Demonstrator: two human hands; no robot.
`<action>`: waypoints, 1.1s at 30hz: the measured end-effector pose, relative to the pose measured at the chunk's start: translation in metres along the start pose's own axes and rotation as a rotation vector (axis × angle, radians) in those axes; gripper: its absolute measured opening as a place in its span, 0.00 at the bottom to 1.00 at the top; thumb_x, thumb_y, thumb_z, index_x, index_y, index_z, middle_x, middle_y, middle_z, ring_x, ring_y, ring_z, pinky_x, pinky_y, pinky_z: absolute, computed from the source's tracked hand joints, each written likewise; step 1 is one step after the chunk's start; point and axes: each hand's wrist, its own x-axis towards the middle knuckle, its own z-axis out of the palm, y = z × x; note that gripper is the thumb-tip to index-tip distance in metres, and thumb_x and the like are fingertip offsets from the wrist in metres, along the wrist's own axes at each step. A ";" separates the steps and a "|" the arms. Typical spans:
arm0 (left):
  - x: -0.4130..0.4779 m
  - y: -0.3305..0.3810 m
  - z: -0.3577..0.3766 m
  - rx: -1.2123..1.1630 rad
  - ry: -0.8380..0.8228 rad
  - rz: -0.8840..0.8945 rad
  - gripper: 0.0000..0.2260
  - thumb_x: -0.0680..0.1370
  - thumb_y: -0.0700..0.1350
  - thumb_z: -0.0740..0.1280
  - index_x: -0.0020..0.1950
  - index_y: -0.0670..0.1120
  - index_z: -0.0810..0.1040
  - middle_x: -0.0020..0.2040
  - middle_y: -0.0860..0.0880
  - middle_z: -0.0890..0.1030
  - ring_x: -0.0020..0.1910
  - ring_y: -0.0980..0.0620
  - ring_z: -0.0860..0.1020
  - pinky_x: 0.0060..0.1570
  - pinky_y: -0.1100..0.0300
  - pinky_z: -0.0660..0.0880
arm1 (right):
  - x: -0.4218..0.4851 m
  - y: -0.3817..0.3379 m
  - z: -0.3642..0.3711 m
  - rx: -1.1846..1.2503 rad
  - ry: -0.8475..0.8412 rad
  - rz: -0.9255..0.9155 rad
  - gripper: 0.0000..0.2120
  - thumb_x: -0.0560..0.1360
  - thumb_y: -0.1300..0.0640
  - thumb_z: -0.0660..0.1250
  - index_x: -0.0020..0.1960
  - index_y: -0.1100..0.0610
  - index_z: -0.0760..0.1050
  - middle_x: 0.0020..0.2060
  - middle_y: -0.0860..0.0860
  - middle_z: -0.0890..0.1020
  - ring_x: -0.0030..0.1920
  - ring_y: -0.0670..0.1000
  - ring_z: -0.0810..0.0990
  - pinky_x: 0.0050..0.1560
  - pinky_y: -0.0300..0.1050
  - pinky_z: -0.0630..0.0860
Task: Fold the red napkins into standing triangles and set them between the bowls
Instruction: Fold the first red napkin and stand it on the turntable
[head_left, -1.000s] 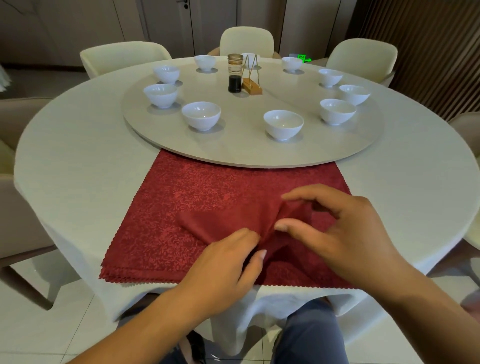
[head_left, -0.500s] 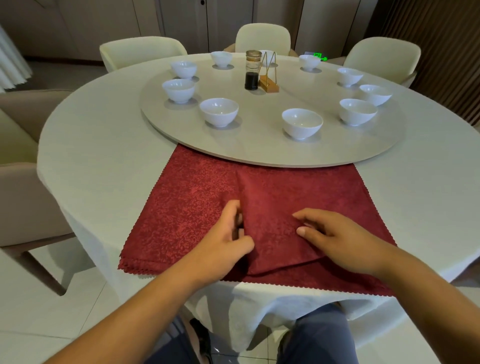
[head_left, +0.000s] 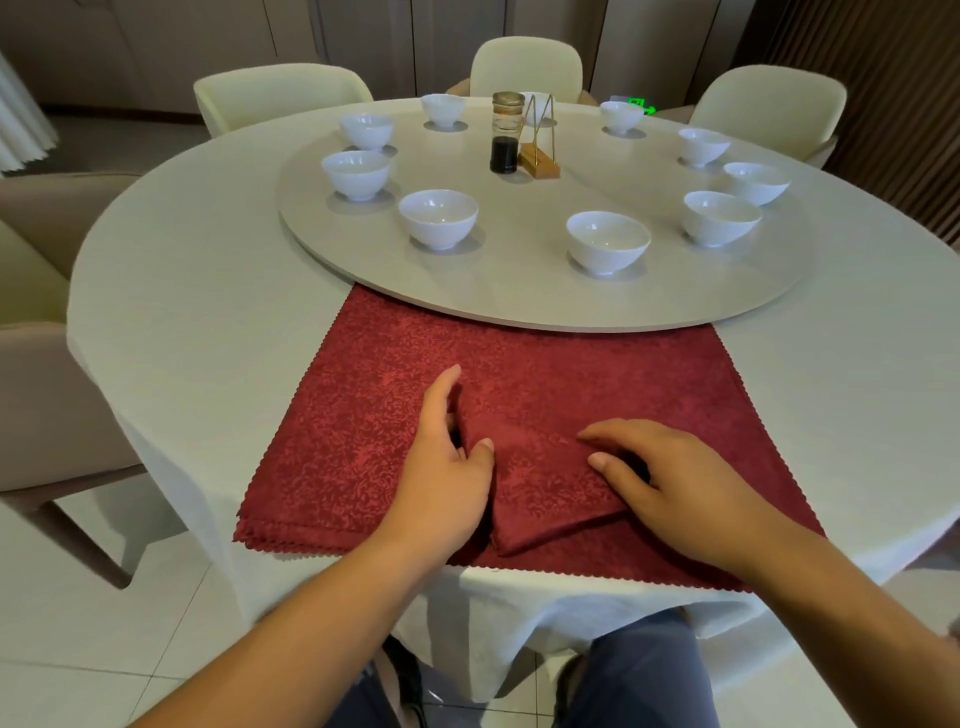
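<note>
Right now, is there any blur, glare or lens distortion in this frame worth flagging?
Head view: folded napkin and bowls sharp, no motion blur; wide-angle lens bows the table rim and tilts the outer chairs; light soft and even, faint shadows under the bowls, mild sheen on the turntable, no harsh glare.

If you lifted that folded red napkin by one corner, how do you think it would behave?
Probably floppy: the folded napkin lies flat in soft layers, so it might unfold. Likely light, being thin cloth. Pushed, it may slide over the napkin stack beneath.
</note>
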 end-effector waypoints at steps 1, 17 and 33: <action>0.000 0.000 0.000 0.000 0.006 0.014 0.31 0.83 0.33 0.63 0.76 0.64 0.62 0.65 0.56 0.76 0.57 0.60 0.81 0.60 0.60 0.79 | -0.001 0.003 0.001 0.012 0.001 0.002 0.17 0.80 0.42 0.60 0.67 0.42 0.75 0.59 0.37 0.78 0.59 0.39 0.76 0.60 0.35 0.72; -0.001 -0.008 -0.018 1.237 -0.477 0.645 0.30 0.84 0.63 0.40 0.81 0.53 0.62 0.83 0.52 0.53 0.82 0.57 0.41 0.79 0.54 0.36 | 0.007 0.015 0.015 -0.008 0.010 -0.008 0.13 0.81 0.47 0.62 0.62 0.45 0.80 0.48 0.42 0.75 0.47 0.43 0.77 0.50 0.44 0.77; -0.008 -0.018 -0.012 1.395 -0.464 0.511 0.34 0.81 0.62 0.35 0.83 0.45 0.38 0.82 0.48 0.33 0.78 0.56 0.28 0.78 0.52 0.34 | -0.043 -0.021 0.045 -0.268 -0.067 -0.170 0.28 0.85 0.45 0.43 0.81 0.54 0.55 0.81 0.48 0.53 0.81 0.49 0.44 0.78 0.50 0.46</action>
